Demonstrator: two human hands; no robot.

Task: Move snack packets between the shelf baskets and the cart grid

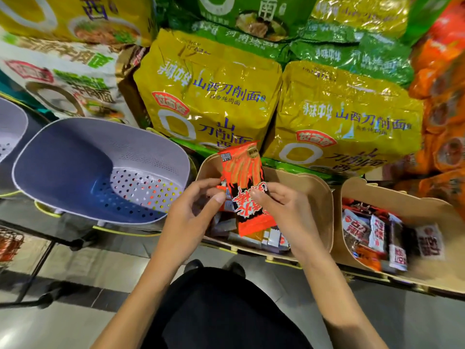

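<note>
An orange-red snack packet (245, 177) with black lettering stands upright over a tan shelf basket (312, 195). Both hands hold it: my left hand (193, 212) pinches its left edge and my right hand (281, 212) grips its right edge. Below the packet, several small packets (264, 239) lie in that basket. A second tan basket (407, 212) to the right holds several red, black and white packets (377, 235). On the left sits an empty lilac perforated basket (75, 157) on a dark cart frame (50, 238).
Big yellow noodle bags (208, 96) and green bags (251, 36) are stacked behind the baskets, orange bags (442, 96) at the right. Another lilac basket (10, 124) shows at the far left edge. Grey floor and my dark clothing (226, 311) lie below.
</note>
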